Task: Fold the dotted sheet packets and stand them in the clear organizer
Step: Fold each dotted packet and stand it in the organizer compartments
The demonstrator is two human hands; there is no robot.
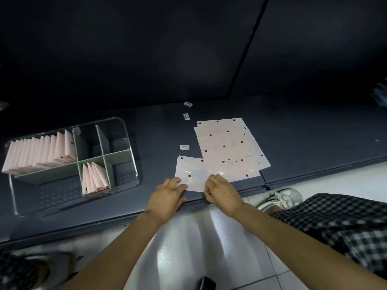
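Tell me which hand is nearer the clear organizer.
Left. The left hand rests on the near edge of a dotted sheet, just right of the clear organizer. The right hand is farther right, on the same sheet.

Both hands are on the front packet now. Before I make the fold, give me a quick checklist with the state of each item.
1. Front packet pulled off the flat stack: ok, though its far right corner meets the stack's edge.
2. Left hand on its near left edge: ok, fingers lie fairly straight on it.
3. Right hand on its near right edge: ok, fingers curled at the edge; a true pinch, cannot tell.
4. Room in the organizer: ok, the small front slot holds only a few folded packets.
5. Loose labels out of the fold's way: ok, they lie beyond the packet.
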